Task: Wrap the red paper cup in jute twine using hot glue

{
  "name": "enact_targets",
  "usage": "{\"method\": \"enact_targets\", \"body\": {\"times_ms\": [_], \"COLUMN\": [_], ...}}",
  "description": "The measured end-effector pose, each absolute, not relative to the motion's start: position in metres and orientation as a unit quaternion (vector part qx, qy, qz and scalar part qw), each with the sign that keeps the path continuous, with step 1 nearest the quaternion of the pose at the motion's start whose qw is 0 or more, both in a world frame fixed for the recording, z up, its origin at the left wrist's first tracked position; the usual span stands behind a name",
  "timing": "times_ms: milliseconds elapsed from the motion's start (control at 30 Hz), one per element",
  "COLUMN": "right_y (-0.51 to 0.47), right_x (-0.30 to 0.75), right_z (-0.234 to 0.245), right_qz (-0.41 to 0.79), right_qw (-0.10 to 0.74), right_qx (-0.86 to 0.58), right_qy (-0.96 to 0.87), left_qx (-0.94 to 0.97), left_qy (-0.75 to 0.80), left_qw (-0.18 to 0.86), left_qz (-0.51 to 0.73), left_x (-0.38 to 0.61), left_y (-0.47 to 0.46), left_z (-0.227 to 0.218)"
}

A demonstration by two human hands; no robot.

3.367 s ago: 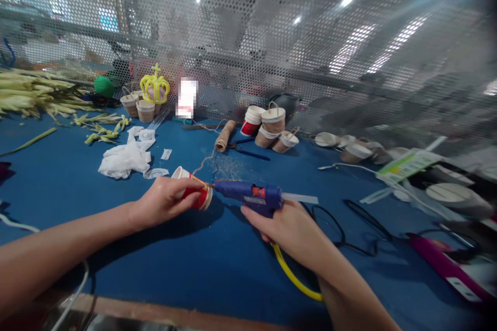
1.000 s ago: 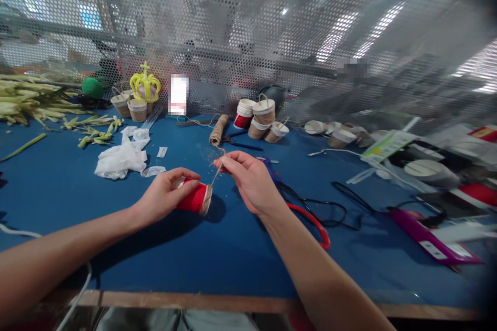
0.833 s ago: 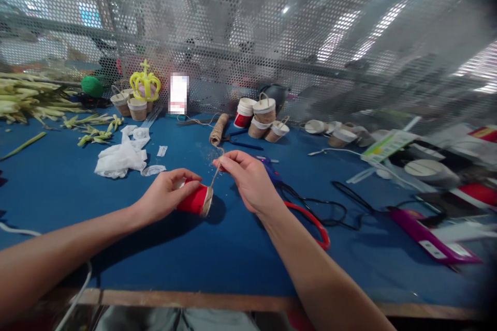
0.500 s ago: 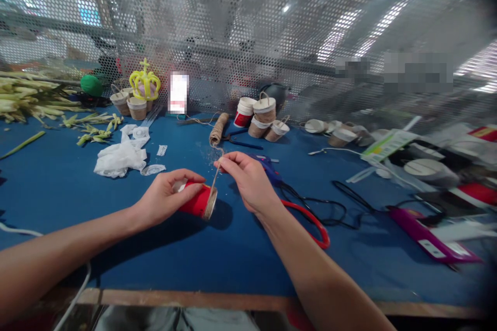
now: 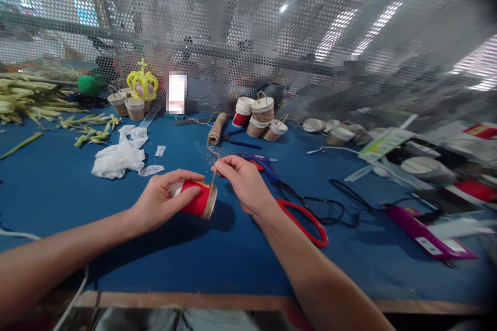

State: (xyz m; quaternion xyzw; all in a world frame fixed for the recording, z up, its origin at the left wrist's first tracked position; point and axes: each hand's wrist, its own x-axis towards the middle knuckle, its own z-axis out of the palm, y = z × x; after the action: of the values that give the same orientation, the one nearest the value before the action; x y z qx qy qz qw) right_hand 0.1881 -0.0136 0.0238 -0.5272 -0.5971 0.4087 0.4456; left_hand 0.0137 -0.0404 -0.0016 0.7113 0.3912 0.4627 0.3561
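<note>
My left hand [image 5: 163, 199] grips a red and white paper cup [image 5: 194, 200], tilted on its side above the table. Brown twine [image 5: 210, 204] is wound around the cup's end on the right. Between thumb and forefinger, my right hand [image 5: 243, 181] pinches the strand, holding it taut just above the wound band. From there the strand runs back to a roll of twine [image 5: 217, 129] lying farther off. A blue glue gun [image 5: 264, 168] lies partly behind my right hand, and red-handled scissors [image 5: 306, 222] lie beside my right forearm.
Twine-wrapped cups [image 5: 263, 114] stand at the back near dark pliers [image 5: 240, 140]. White lace [image 5: 118, 158] and green plant pieces [image 5: 93, 132] lie to the left, by a yellow crown [image 5: 142, 83]. A purple power strip [image 5: 423, 232] with cords lies right. Perforated metal sheeting [image 5: 217, 36] rises behind.
My right hand has come slightly closer to the cup, and the stretch of twine between them is shorter. My left hand still holds the cup. The whole view has shifted slightly.
</note>
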Motion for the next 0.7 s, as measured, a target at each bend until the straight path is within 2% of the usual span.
{"method": "enact_targets", "body": {"times_ms": [333, 700], "right_y": [-0.0163, -0.0174], "right_x": [0.1858, 0.1853], "right_z": [0.0223, 0.0204], "right_qz": [0.41, 0.421], "right_qw": [0.425, 0.415], "right_qx": [-0.53, -0.529], "right_qy": [-0.608, -0.609], "left_qx": [0.774, 0.802], "left_qy": [0.355, 0.307], "left_qw": [0.223, 0.18], "left_qz": [0.474, 0.48], "left_x": [0.0098, 0.0073], "left_y": [-0.043, -0.0466], "left_z": [-0.0033, -0.0008]}}
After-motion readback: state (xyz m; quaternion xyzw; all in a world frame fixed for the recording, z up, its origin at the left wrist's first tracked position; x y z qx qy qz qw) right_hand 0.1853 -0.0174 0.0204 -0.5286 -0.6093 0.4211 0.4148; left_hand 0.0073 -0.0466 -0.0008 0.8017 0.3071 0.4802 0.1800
